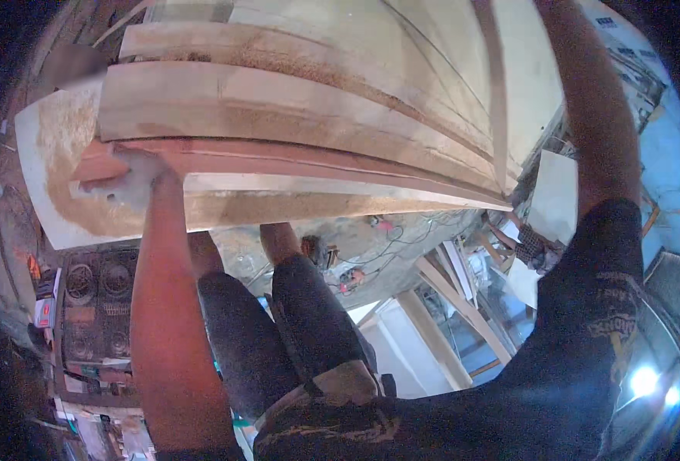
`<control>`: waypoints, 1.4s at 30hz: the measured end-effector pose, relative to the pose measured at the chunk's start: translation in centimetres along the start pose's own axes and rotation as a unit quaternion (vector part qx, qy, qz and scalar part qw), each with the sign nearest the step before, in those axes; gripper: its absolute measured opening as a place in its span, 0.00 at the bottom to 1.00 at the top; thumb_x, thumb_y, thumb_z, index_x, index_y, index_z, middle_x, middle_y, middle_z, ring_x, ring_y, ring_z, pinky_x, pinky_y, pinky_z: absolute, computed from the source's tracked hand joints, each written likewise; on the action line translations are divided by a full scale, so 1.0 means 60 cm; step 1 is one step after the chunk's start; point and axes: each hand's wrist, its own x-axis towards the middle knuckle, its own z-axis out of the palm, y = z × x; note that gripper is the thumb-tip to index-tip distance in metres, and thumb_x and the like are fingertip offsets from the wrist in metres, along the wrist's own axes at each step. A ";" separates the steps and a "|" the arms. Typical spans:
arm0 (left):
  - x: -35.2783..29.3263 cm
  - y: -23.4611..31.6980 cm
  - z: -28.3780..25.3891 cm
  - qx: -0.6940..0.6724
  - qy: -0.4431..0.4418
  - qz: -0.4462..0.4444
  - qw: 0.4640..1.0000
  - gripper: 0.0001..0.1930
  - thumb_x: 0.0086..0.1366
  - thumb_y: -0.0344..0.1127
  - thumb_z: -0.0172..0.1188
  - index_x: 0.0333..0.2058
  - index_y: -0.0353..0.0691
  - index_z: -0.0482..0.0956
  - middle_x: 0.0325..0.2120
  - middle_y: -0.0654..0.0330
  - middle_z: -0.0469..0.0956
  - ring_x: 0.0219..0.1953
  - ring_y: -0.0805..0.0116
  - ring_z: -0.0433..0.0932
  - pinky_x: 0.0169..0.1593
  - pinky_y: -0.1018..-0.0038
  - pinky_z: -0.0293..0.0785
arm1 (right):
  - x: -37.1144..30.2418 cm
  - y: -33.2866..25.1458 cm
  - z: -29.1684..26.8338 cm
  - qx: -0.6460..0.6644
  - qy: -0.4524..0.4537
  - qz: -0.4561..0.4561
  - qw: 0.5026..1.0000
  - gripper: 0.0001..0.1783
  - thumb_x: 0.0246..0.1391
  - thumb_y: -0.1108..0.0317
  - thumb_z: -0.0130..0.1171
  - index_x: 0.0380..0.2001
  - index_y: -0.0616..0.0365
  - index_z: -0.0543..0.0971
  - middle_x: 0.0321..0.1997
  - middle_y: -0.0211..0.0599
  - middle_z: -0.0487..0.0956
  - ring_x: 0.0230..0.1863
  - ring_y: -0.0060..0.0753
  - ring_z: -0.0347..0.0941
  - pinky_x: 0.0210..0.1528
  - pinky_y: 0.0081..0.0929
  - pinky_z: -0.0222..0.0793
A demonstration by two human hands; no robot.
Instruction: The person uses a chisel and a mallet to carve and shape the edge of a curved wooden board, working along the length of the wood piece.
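Observation:
A long reddish wooden plank (294,165) lies lengthwise along the near side of a work surface. My left hand (136,175), pale and partly blurred, is closed around the near edge of its left end. Two wider wooden boards (201,98) lie side by side just beyond, with sawdust along their edges. Under the left end, a white panel (36,165) is strewn with sawdust. My right arm (597,115) reaches far forward at the upper right, and its hand is out of the frame.
A narrow strip of wood (495,100) crosses the large pale sheet (432,46) at the back. Loose cables (401,246) trail over the floor. Lumber (463,303) leans at the right, near another person (530,247). A dark rack with round parts (98,292) stands at the left.

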 end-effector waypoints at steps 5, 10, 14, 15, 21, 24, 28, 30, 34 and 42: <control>-0.014 0.004 0.011 0.000 -0.012 0.018 1.000 0.55 0.65 0.76 0.46 0.77 0.44 0.38 0.70 0.30 0.54 0.65 0.33 0.68 0.64 0.50 0.68 | -0.092 -0.115 0.166 0.272 0.133 -0.016 0.953 0.21 0.55 0.51 0.71 0.34 0.61 0.85 0.33 0.57 0.84 0.38 0.44 0.85 0.41 0.40 0.77; -0.026 0.004 0.021 -0.005 -0.025 0.033 0.999 0.55 0.65 0.75 0.46 0.76 0.44 0.39 0.70 0.30 0.55 0.65 0.33 0.68 0.64 0.50 0.68 | -0.411 -0.262 0.157 0.591 0.103 0.161 0.783 0.16 0.62 0.53 0.64 0.34 0.56 0.79 0.29 0.32 0.78 0.31 0.34 0.74 0.38 0.40 0.72; -0.029 0.004 0.024 -0.007 -0.035 0.054 0.998 0.55 0.65 0.75 0.47 0.76 0.44 0.39 0.70 0.31 0.55 0.65 0.33 0.68 0.64 0.50 0.68 | -0.588 -0.349 0.113 0.771 0.211 0.329 0.503 0.38 0.57 0.23 0.53 0.31 0.53 0.72 0.27 0.31 0.69 0.29 0.31 0.64 0.32 0.32 0.64; -0.028 0.002 0.023 -0.006 -0.036 0.061 0.997 0.54 0.65 0.75 0.47 0.76 0.44 0.39 0.70 0.31 0.55 0.65 0.34 0.68 0.65 0.50 0.68 | -0.607 -0.358 0.106 0.782 0.244 0.318 0.477 0.42 0.55 0.19 0.50 0.30 0.53 0.71 0.26 0.30 0.68 0.28 0.31 0.63 0.31 0.31 0.62; -0.013 -0.015 0.023 -0.010 -0.048 0.100 0.994 0.54 0.65 0.74 0.47 0.76 0.44 0.40 0.70 0.31 0.55 0.65 0.34 0.68 0.65 0.50 0.68 | -0.663 -0.362 0.038 0.796 0.305 0.199 0.484 0.47 0.40 0.13 0.57 0.28 0.53 0.72 0.24 0.30 0.69 0.29 0.30 0.65 0.31 0.31 0.63; -0.009 -0.021 0.026 -0.019 -0.052 0.119 0.991 0.54 0.65 0.74 0.47 0.76 0.44 0.40 0.69 0.31 0.55 0.65 0.34 0.68 0.65 0.50 0.68 | -0.691 -0.352 0.032 0.781 0.333 0.200 0.489 0.41 0.50 0.20 0.57 0.27 0.52 0.72 0.24 0.30 0.69 0.28 0.30 0.65 0.31 0.30 0.62; -0.011 -0.022 0.031 -0.031 -0.064 0.138 0.988 0.53 0.65 0.73 0.48 0.76 0.44 0.40 0.69 0.32 0.56 0.65 0.34 0.68 0.65 0.50 0.67 | -0.717 -0.376 0.119 0.740 0.346 0.308 0.488 0.30 0.54 0.34 0.58 0.29 0.53 0.72 0.27 0.32 0.71 0.32 0.31 0.68 0.37 0.33 0.67; -0.010 -0.018 0.030 -0.030 -0.068 0.147 0.986 0.53 0.65 0.73 0.48 0.76 0.44 0.41 0.69 0.32 0.56 0.65 0.34 0.68 0.65 0.50 0.67 | -0.734 -0.405 0.170 0.717 0.340 0.389 0.468 0.25 0.57 0.41 0.58 0.30 0.54 0.72 0.29 0.33 0.72 0.34 0.31 0.70 0.41 0.35 0.69; 0.002 -0.006 0.030 -0.034 -0.071 0.156 0.985 0.53 0.65 0.73 0.48 0.76 0.44 0.41 0.69 0.32 0.56 0.65 0.35 0.68 0.65 0.50 0.67 | -0.779 -0.456 0.206 0.688 0.301 0.473 0.461 0.14 0.61 0.55 0.59 0.32 0.54 0.73 0.32 0.35 0.74 0.37 0.32 0.73 0.47 0.38 0.74; -0.009 -0.004 0.033 -0.037 -0.078 0.152 0.984 0.52 0.65 0.72 0.49 0.75 0.44 0.42 0.69 0.33 0.56 0.65 0.35 0.68 0.65 0.50 0.67 | -0.850 -0.407 0.051 0.551 0.106 0.287 0.776 0.25 0.54 0.49 0.67 0.43 0.58 0.74 0.59 0.51 0.73 0.62 0.47 0.69 0.64 0.44 0.64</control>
